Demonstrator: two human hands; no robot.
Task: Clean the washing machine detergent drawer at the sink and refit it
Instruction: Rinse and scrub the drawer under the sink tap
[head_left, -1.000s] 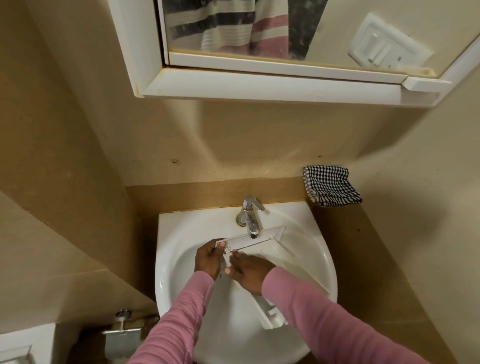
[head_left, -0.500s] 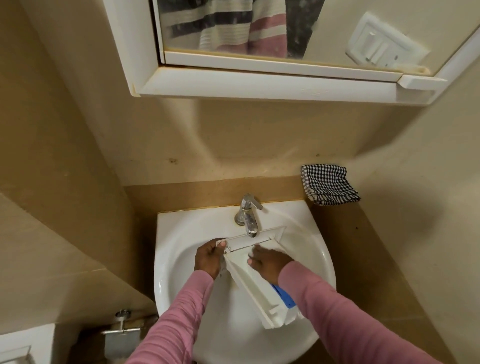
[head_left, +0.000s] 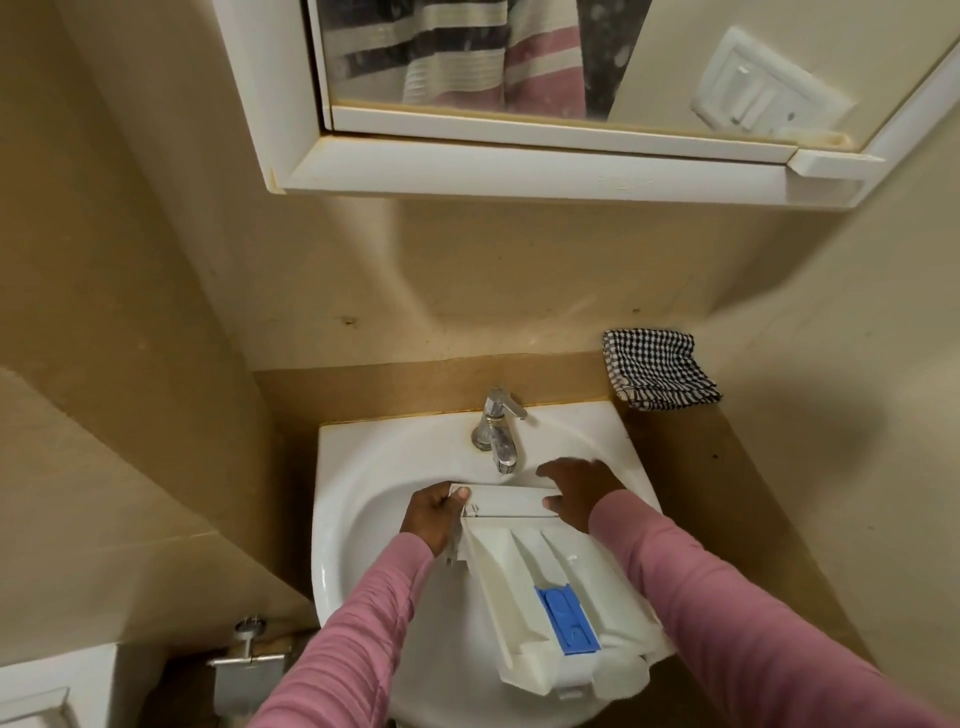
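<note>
The white detergent drawer (head_left: 524, 571) with its blue insert (head_left: 566, 618) is in the lower centre of the frame, held over the sink (head_left: 353, 467) just below the tap (head_left: 498, 431). The left hand (head_left: 431, 519) grips the left end of its front panel with curled fingers, and the right hand (head_left: 582, 491) pinches the right end, thumb on the near face and fingers over the far edge. A checkered cloth (head_left: 657, 369) lies on the counter at the right of the frame.

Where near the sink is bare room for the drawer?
Bare counter lies right of the sink, in front of the cloth; a strip runs behind the tap. The basin is crowded by drawer, left hand and right hand.
</note>
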